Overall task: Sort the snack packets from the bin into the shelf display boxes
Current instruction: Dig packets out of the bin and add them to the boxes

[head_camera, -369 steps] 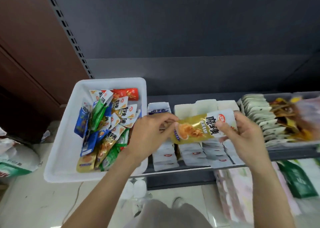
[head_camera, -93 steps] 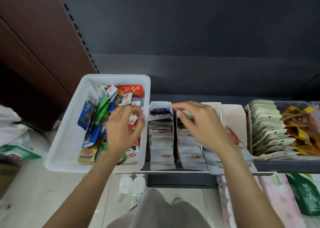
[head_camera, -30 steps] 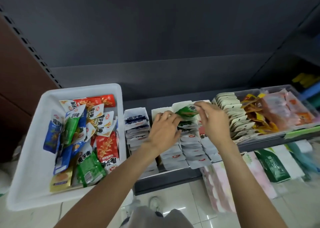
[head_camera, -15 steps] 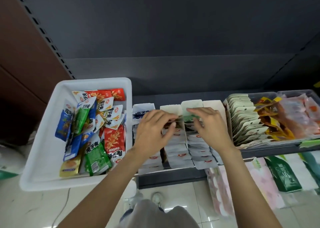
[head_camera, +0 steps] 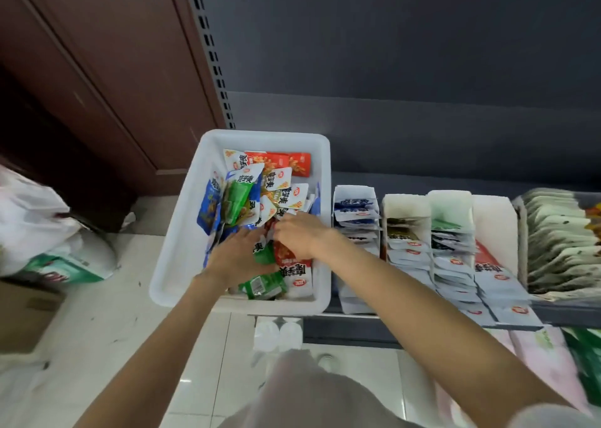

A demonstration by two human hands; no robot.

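**Mia:** Lots of packets (head_camera: 260, 200) are in the bin (head_camera: 182, 258). Blue, green, red and white ones, all mixed up in a pile.

**Ben:** Where are the hands?

**Mia:** Both are down in the bin, close together. The left hand (head_camera: 239, 258) lies on the pile with its fingers spread out flat. The right hand (head_camera: 297, 235) is just beside it. Its fingers curl down at a red packet (head_camera: 287, 255), but I cannot tell if it has hold of it.

**Ben:** Are the packets heavy?

**Mia:** I think not. They look small and thin, so one hand should lift one with no trouble. They look shiny too, so they may slide over each other and slip away.

**Ben:** Are they stiff?

**Mia:** Soft in the middle, I think, and they bend and crinkle. The flat sealed ends look firmer.

**Ben:** So where should a hand take one?

**Mia:** I would pinch a flat end with thumb and finger. That way the snack inside does not get squashed. Pull it up slowly, or other packets may come along with it.

**Ben:** And where does it go?

**Mia:** Into the boxes (head_camera: 406, 232) on the shelf (head_camera: 553, 313), just right of the bin. Packets stand there in rows. The right-most box (head_camera: 494, 219) looks emptier at the back and holds a red one.
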